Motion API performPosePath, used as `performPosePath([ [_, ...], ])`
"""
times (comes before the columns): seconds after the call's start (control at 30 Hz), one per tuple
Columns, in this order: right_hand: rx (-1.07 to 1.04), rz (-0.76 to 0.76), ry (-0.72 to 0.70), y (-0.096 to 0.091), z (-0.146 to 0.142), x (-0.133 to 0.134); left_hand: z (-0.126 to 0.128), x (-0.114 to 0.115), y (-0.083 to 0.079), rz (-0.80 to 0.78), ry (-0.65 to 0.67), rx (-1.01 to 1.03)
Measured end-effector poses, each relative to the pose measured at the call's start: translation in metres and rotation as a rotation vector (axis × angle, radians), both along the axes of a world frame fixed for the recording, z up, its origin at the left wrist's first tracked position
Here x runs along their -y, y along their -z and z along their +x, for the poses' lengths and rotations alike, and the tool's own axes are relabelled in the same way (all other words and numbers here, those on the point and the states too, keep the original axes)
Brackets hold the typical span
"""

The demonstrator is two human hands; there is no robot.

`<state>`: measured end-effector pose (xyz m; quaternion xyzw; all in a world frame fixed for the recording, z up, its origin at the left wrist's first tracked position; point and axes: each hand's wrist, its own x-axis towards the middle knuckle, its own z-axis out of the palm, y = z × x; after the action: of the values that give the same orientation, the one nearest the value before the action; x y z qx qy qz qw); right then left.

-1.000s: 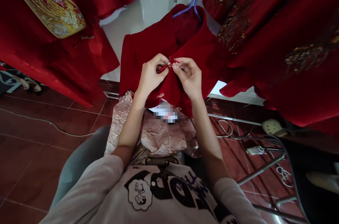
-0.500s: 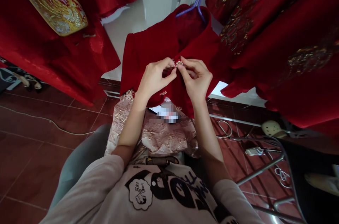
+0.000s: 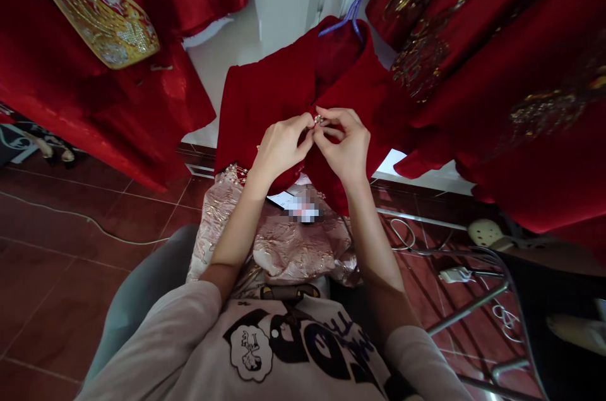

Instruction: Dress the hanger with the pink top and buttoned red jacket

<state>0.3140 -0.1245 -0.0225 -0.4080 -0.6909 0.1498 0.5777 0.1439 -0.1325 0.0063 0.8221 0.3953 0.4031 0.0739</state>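
Observation:
A dark red jacket [image 3: 267, 95] hangs in front of me on a purple hanger [image 3: 351, 14]. At its front opening, a small pearly beaded button [image 3: 318, 118] shows between my fingertips. My right hand [image 3: 348, 145] pinches this button with thumb and forefinger. My left hand [image 3: 284, 147] is closed in a pinch right beside it, at the jacket's front edge; the exact bit of cloth or loop in its fingertips is hidden. Below the jacket, pink shiny brocade cloth [image 3: 293, 249] lies over my lap, with a phone [image 3: 280, 200] on it, its screen partly blurred.
Red garments with gold embroidery [image 3: 125, 28] hang at the left, and more red embroidered cloth [image 3: 473, 72] hangs at the right. A metal-framed chair [image 3: 468, 309] stands to my right, near a white charger [image 3: 455, 274] and cables. Another cable [image 3: 95, 219] crosses the tiled floor at left.
Both hands have shifted slightly down with the jacket front, still pinching close together. The beaded button has turned between the fingertips, and the jacket's lower front has moved a little.

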Motion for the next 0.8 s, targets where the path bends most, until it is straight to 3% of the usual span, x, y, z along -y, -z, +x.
performPosePath([
  [0.27,0.057,-0.088,-0.084,0.036,0.007,0.022,0.009,-0.017,0.018,-0.235,0.158,0.160],
  [0.5,0.204,-0.013,0.223,0.061,-0.010,0.024,0.005,-0.026,0.021,-0.385,0.150,0.279],
  [0.57,0.270,0.013,0.258,0.063,-0.018,0.026,0.003,-0.026,0.020,-0.378,0.137,0.310],
  [0.67,0.318,-0.065,0.306,0.062,-0.022,0.029,-0.002,-0.028,0.018,-0.333,0.113,0.360],
  [0.8,0.327,-0.227,0.313,0.045,0.005,0.031,-0.008,-0.027,0.018,-0.378,0.140,0.384],
])
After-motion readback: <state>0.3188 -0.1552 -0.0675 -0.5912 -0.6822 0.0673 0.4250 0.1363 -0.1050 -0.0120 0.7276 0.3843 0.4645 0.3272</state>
